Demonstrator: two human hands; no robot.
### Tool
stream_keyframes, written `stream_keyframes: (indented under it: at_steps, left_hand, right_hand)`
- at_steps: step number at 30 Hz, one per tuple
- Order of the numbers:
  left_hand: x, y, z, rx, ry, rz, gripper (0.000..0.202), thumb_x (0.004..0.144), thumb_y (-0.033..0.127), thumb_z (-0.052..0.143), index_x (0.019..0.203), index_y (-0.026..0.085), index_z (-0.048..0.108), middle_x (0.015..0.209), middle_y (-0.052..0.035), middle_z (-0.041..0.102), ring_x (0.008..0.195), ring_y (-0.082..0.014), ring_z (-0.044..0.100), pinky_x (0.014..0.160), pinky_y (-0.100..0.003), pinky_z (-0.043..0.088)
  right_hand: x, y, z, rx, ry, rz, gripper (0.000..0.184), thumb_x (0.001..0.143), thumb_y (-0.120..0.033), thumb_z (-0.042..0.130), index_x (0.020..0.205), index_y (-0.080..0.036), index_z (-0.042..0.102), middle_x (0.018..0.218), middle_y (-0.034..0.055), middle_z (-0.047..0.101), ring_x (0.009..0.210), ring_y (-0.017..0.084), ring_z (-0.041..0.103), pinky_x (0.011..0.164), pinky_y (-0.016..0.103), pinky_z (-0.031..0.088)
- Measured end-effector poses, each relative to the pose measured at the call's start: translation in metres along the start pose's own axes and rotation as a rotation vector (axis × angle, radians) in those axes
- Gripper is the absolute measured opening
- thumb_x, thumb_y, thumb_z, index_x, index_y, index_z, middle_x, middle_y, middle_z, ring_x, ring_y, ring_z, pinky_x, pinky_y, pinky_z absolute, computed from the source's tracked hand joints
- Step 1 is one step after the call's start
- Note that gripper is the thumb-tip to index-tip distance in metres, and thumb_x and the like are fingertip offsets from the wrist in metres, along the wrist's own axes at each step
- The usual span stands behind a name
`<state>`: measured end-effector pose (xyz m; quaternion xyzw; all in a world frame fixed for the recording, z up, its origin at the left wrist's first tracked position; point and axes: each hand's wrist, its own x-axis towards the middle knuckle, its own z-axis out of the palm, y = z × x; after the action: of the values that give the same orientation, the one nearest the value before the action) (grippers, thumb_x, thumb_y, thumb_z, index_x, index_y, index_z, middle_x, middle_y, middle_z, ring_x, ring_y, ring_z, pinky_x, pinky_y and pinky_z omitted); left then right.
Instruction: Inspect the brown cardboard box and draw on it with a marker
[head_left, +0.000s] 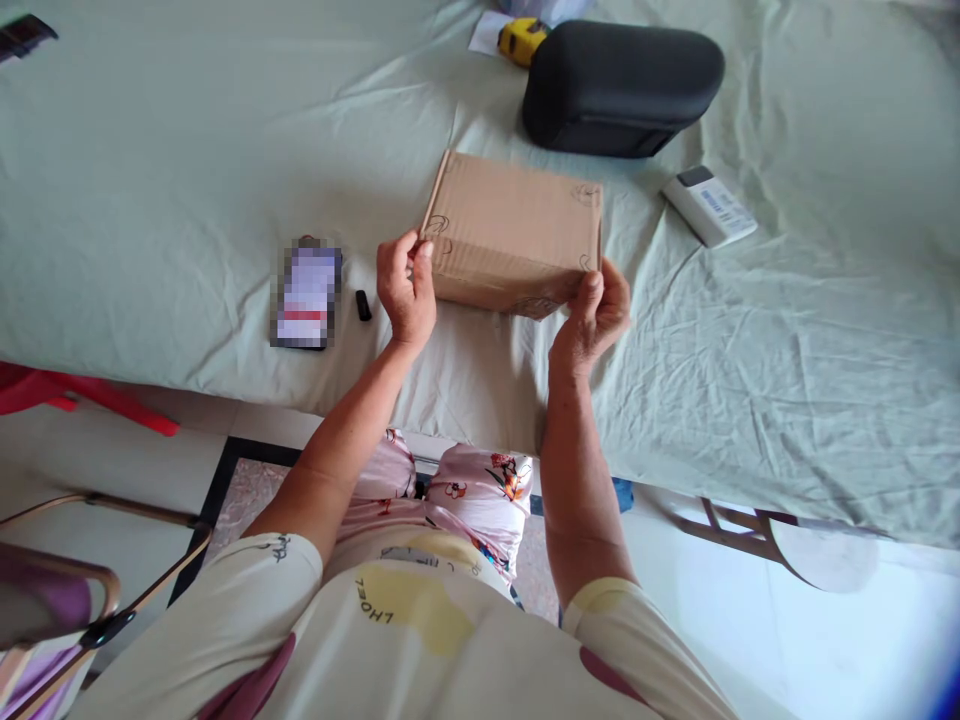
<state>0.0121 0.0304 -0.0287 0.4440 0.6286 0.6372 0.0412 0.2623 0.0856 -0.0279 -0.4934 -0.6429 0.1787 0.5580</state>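
Cardboard box [517, 215] is located between the two hands, top face closed, dark printed marks at its corners and along its near side. Left hand [407, 287] is partly curled, thumb and bent fingers pinching the near left corner of the box. Right hand [598, 315] is likewise half closed, thumb against the near right corner and the fingers wrapped behind it, largely hidden by the thumb and palm. Whether the underside of the box rests fully on the cloth [787, 400] cannot be told.

Immediately to the left of the left hand lies a small black stick [364, 305], apart from the fingers. Further left of the same hand lies a phone [307, 295], its lit screen blurred and a red band visible low on it.

Beyond the right hand and to its right, a white block [720, 212] with a dark end lies at a slant on the cloth. Farther beyond the right hand sits a black case [622, 90], rounded along the top. At that case's left end, on the far side from both hands, is a yellow tape measure [523, 42], with white paper [486, 33] beside it. The cloth shows creases around both hands.
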Motion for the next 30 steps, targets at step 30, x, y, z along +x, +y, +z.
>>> stream_keyframes:
  at_steps: [30]
  left_hand:
    - [0.004, -0.027, 0.002, 0.147, -0.042, -0.031, 0.051, 0.109, 0.072, 0.045, 0.109, 0.024, 0.062, 0.109, -0.0075, 0.077, 0.11, -0.0219, 0.078, 0.108, -0.039, 0.061]
  right_hand:
    - [-0.007, -0.005, 0.004, -0.134, -0.127, 0.269, 0.018, 0.089, -0.033, 0.066, 0.106, -0.025, 0.066, 0.095, 0.0017, 0.076, 0.09, 0.02, 0.071, 0.093, 0.042, 0.06]
